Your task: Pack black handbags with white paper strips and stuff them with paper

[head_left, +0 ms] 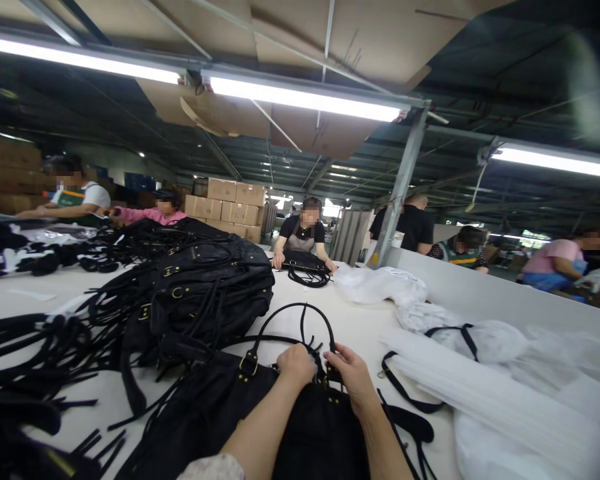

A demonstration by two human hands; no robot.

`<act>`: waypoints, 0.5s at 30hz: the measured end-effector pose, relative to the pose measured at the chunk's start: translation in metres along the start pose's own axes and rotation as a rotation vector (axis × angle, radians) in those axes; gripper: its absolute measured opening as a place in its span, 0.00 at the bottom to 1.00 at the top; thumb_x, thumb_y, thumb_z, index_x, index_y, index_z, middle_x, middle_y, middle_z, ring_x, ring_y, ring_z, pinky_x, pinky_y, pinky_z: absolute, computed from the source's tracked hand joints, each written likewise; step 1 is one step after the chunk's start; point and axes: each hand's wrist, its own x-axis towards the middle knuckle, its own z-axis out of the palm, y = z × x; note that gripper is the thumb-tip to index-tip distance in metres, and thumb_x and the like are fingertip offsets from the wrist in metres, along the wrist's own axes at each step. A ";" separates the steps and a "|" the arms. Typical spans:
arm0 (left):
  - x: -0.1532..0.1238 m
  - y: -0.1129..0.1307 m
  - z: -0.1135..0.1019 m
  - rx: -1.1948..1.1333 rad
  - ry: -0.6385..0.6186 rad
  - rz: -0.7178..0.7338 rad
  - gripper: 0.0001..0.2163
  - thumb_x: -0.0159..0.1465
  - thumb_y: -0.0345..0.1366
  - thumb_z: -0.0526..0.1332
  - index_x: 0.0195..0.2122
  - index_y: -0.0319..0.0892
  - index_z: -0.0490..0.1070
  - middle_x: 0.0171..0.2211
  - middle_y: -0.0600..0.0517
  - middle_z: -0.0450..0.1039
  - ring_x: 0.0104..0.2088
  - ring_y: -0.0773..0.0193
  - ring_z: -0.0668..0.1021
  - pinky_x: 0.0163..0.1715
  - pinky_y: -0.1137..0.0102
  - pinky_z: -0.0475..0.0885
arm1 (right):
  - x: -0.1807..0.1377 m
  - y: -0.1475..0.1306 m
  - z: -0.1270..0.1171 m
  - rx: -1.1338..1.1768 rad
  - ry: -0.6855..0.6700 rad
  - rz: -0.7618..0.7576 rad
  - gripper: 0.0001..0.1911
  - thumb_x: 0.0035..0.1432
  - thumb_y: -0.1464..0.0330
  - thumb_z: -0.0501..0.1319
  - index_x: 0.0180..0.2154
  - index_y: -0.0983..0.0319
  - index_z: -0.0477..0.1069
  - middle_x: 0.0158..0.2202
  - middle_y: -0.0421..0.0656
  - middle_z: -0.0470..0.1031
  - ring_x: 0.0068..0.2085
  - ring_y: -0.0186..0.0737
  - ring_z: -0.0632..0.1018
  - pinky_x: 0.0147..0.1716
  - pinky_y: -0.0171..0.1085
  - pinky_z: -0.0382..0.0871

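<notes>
A black handbag [325, 433] lies in front of me on the white table, its arched handle [300, 305] standing up at the far edge. My left hand [297, 363] is closed in a fist at the bag's top edge, between the two handle ends; what its fingers grip is hidden. With thumb and fingers, my right hand [347, 370] pinches the right end of the handle, close to its gold-coloured hardware. Thin black straps stick up behind both hands.
Black bags are piled [210, 287] at the left, with loose black straps [35, 347] beside them. White plastic sheets [490, 387] and wrapped items cover the right side, along a low partition [480, 290]. Across the table, a person [303, 233] handles another black bag [305, 261].
</notes>
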 end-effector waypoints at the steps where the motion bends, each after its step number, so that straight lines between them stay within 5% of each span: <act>1: 0.002 0.007 0.006 -0.004 -0.013 -0.003 0.14 0.66 0.43 0.62 0.48 0.38 0.72 0.49 0.46 0.73 0.49 0.55 0.76 0.50 0.54 0.71 | 0.000 0.001 0.000 0.025 0.000 0.002 0.31 0.37 0.54 0.71 0.42 0.66 0.76 0.28 0.42 0.80 0.32 0.42 0.79 0.33 0.36 0.73; 7: 0.017 0.019 0.031 -0.086 -0.073 0.030 0.15 0.67 0.42 0.61 0.50 0.40 0.70 0.50 0.46 0.71 0.49 0.55 0.75 0.49 0.54 0.72 | 0.005 0.011 -0.002 0.110 0.004 0.014 0.30 0.41 0.54 0.70 0.44 0.66 0.75 0.32 0.45 0.81 0.33 0.42 0.80 0.33 0.37 0.74; 15: 0.018 -0.006 0.017 -0.294 -0.165 0.327 0.12 0.69 0.42 0.59 0.46 0.38 0.71 0.45 0.48 0.74 0.43 0.58 0.77 0.45 0.58 0.74 | 0.005 0.000 -0.004 0.071 -0.058 -0.073 0.31 0.43 0.54 0.71 0.46 0.66 0.74 0.31 0.44 0.81 0.31 0.44 0.81 0.30 0.38 0.75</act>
